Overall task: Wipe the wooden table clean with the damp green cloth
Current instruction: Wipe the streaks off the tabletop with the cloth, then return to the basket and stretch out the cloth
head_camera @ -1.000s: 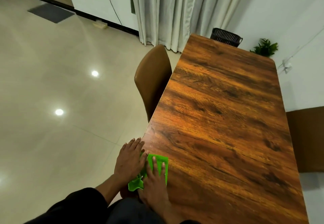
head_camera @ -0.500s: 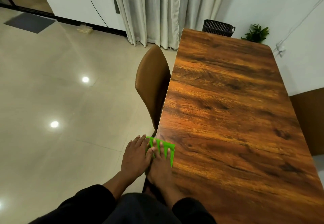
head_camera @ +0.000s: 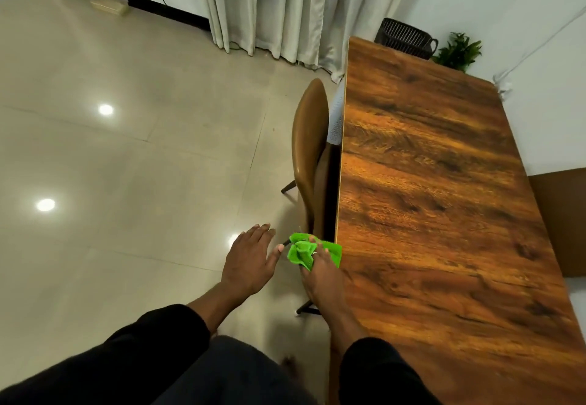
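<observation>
Two hands are showing at the desk's [head_camera: 444, 182] near left edge: the right hand [head_camera: 320, 274] is pinching a bright green cloth [head_camera: 304, 251], which is bunching up crumpled just off the edge, one corner touching the wood. The left hand [head_camera: 249, 262] is hovering spread and empty over the floor [head_camera: 126, 151] just beside it.

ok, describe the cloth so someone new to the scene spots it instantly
Find the long wooden table on the right and follow its left edge toward the camera. At that edge, beside the brown chair, the right hand holds the green cloth, bunched up. It is the only bright green thing near the hands.
</observation>
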